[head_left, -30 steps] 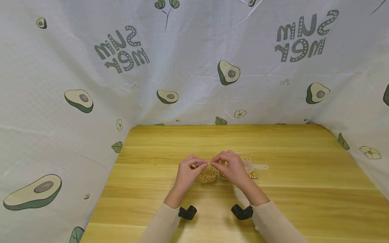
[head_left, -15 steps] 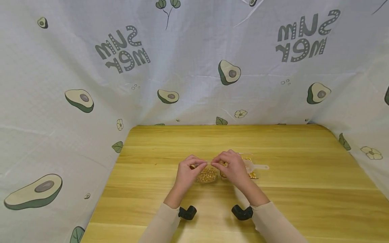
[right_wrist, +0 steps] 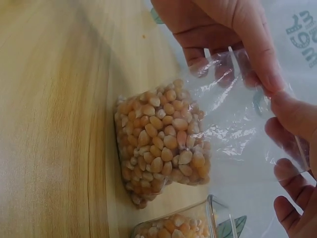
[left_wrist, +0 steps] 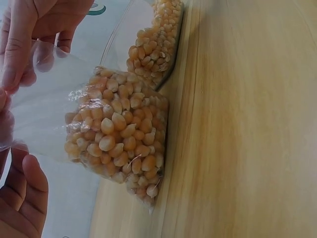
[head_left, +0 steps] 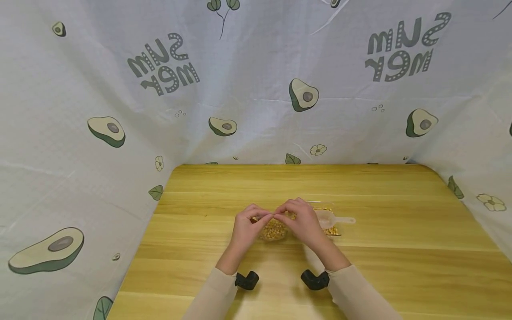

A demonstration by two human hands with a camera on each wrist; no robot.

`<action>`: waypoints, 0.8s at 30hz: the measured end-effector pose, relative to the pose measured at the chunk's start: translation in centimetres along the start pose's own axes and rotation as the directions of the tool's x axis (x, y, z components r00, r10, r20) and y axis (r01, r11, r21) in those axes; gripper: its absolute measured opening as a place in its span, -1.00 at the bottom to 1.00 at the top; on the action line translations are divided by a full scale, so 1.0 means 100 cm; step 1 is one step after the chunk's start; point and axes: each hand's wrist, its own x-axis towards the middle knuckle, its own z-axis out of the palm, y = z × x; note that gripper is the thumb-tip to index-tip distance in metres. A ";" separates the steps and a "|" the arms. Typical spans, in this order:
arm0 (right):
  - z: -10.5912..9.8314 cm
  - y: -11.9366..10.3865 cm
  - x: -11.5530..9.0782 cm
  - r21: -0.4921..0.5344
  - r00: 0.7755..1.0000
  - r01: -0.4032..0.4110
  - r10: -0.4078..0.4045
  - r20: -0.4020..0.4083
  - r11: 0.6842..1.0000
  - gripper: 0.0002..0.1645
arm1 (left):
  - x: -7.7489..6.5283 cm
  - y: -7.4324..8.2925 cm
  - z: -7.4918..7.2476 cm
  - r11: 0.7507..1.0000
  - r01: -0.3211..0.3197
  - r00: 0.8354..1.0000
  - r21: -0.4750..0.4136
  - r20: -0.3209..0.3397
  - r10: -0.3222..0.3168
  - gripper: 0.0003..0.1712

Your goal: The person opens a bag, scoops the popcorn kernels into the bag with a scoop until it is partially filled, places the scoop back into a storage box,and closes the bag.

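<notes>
A clear plastic bag [left_wrist: 116, 129] filled with corn kernels sits on the table, its upper part pulled up and flattened by both hands. My left hand [head_left: 247, 226] pinches the bag's top edge between thumb and index finger. From the other side, my right hand [head_left: 301, 221] pinches the same edge, the fingertips of both hands meeting near its middle. The kernels [right_wrist: 158, 144] fill the lower part of the bag, below the hands. Right of the bag stands a clear container [right_wrist: 212, 213] with more corn kernels, partly hidden behind my right hand in the head view.
A translucent scoop [head_left: 328, 219] lies across the container, its handle pointing right. The wooden table [head_left: 400, 213] extends on both sides, with a printed curtain [head_left: 256, 89] along its back. Black camera mounts [head_left: 248, 280] sit at both wrists.
My right hand has slid left along the bag's top edge, and its fingertips now meet those of my left hand. My left hand and the bag have hardly moved.
</notes>
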 end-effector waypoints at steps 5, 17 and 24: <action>-0.001 -0.001 0.000 -0.029 0.999 -0.031 0.031 -0.008 0.999 -0.93 | -0.002 0.002 -0.004 1.000 0.009 1.000 0.012 -0.009 -0.009 -0.86; 0.000 0.002 0.000 -0.026 0.999 -0.035 0.035 -0.006 0.999 -0.93 | -0.001 0.001 -0.007 0.999 -0.023 0.999 0.036 -0.031 0.025 -0.84; 0.000 0.002 -0.001 -0.042 1.000 -0.028 0.027 -0.014 0.999 -0.93 | -0.002 0.001 -0.007 0.999 -0.016 0.999 0.043 -0.029 0.017 -0.90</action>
